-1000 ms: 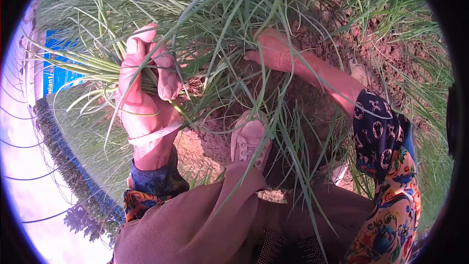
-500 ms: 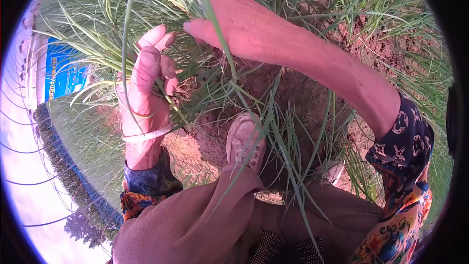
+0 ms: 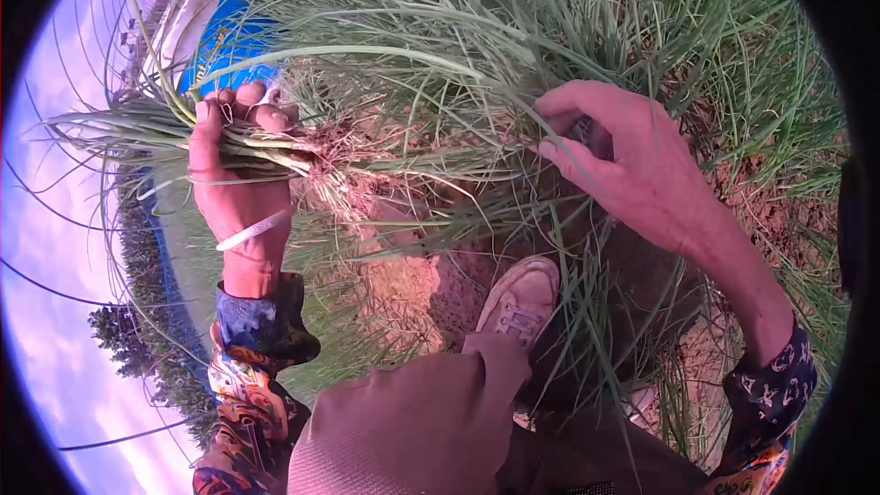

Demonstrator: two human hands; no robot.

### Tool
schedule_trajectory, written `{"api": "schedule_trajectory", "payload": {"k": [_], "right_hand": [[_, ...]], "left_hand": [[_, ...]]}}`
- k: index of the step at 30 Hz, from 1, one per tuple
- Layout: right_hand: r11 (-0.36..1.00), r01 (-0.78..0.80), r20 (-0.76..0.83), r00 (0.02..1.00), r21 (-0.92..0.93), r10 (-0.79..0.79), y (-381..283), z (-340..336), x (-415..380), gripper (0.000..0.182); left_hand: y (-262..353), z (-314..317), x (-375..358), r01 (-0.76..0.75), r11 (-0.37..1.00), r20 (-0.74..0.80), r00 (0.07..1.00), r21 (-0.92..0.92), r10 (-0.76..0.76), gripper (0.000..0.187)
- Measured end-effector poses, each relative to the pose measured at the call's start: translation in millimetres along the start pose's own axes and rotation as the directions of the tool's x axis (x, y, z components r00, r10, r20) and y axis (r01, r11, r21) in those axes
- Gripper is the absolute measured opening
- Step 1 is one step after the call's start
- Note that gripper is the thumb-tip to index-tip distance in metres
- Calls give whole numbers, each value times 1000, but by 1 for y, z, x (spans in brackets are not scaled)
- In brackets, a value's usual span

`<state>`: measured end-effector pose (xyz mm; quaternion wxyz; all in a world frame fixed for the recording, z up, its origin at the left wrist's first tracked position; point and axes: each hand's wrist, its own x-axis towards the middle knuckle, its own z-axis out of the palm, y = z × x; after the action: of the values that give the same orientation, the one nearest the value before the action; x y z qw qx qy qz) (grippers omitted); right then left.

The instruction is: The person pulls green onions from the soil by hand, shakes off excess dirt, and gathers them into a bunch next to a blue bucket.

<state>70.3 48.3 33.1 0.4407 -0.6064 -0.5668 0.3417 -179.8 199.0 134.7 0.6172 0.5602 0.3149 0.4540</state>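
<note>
My left hand [image 3: 240, 192], with a white bangle on the wrist, is closed round a bunch of spring onions [image 3: 291, 152]. Their pale, soil-specked roots point right and the long green leaves trail off to the left. My right hand [image 3: 646, 165] is at the growing spring onions [image 3: 541, 46], thumb and forefinger apart among the leaves. No pulled plant shows in it, and its other fingers are partly hidden.
A blue and white printed bag [image 3: 234, 37] stands at the upper left. My shoe [image 3: 522, 298] is on the reddish soil [image 3: 399, 289] between the plants. Beyond the field run a blue fence and trees [image 3: 147, 284].
My left hand has turned, bringing the bunch and its roots into plain sight. My right hand has moved right and down, away from the left, to the standing plants. The view has shifted.
</note>
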Motion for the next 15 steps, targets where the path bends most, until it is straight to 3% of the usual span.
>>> {"api": "schedule_trajectory", "payload": {"k": [2, 4, 6, 7, 8, 9, 10, 11, 12, 13, 15], "right_hand": [[972, -220, 25, 975, 81, 219, 1, -17, -8, 32], [967, -247, 10, 969, 69, 247, 8, -25, -15, 31], [971, -238, -18, 971, 33, 238, 15, -34, -23, 30], [978, -210, -35, 977, 7, 210, 18, -38, -26, 29], [984, -177, -48, 983, -17, 176, 19, -41, -28, 28], [978, -209, -61, 976, 28, 210, 17, -44, -32, 27], [968, -239, -75, 967, 74, 244, 14, -49, -37, 26], [956, -266, -89, 957, 119, 277, 11, -52, -42, 25], [951, -287, -109, 948, 118, 300, 10, -56, -47, 25], [944, -307, -123, 939, 118, 321, 8, -59, -52, 24], [945, -320, -138, 935, 72, 327, 9, -65, -61, 24]], "left_hand": [[28, -34, 10, -35, 986, -106, 993, 165, 53, 18], [29, -74, 19, -14, 959, -265, 960, 283, 92, 19], [2, -140, 32, 79, 980, -452, 892, 184, 12, 18], [-15, -159, 31, 172, 980, -460, 881, 98, -109, 16], [-38, -185, 40, 343, 931, -616, 762, 124, -199, 23], [-60, -242, 32, 400, 748, -424, 889, 530, -175, 28], [-68, -246, 26, 469, 600, -439, 874, 648, -209, 33], [-71, -231, 20, 514, 428, -454, 857, 743, -243, 37], [-73, -215, 17, 703, 403, -670, 700, 586, -247, 41], [-86, -212, 10, 392, 457, -457, 889, 799, 36, 35], [-97, -207, -12, 165, 455, -256, 956, 875, 146, 27]]}}
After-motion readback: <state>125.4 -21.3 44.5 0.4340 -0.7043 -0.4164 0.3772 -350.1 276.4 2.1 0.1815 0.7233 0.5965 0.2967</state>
